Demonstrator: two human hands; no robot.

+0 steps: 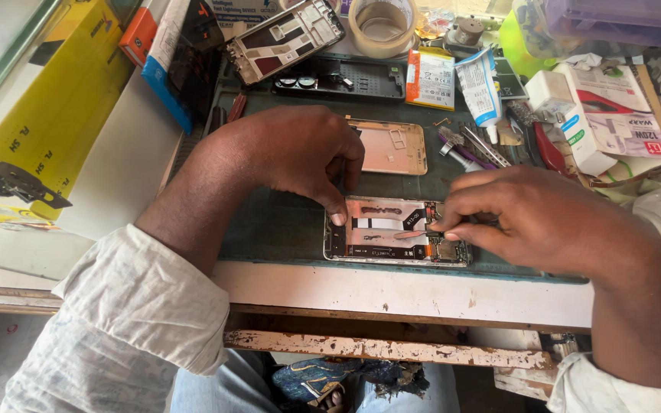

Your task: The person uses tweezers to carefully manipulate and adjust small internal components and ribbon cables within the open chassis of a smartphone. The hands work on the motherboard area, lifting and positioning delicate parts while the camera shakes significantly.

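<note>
Two hands work over an opened smartphone (pixel 395 231) lying face-down, back cover off, at the near edge of a dark green work mat (pixel 284 222) on the tabletop (pixel 392 294). The left hand (pixel 300 149) arches over the phone's left end, one fingertip pressing the frame to steady it. The right hand (pixel 514 210) pinches something small against the phone's board at the right end; whether it is a tool or a part I cannot tell. This looks like the stage of working a connector or small component inside the body; the next move seems to call for a fine, steady touch while the frame is kept from sliding. Beyond the phone lie a gold back cover (pixel 392 147), a glue tube (pixel 480 88), a tape roll (pixel 382 23) and another stripped phone frame (pixel 284 38). A yellow box (pixel 55 107) stands at far left. The tabletop's painted edge is chipped.
</note>
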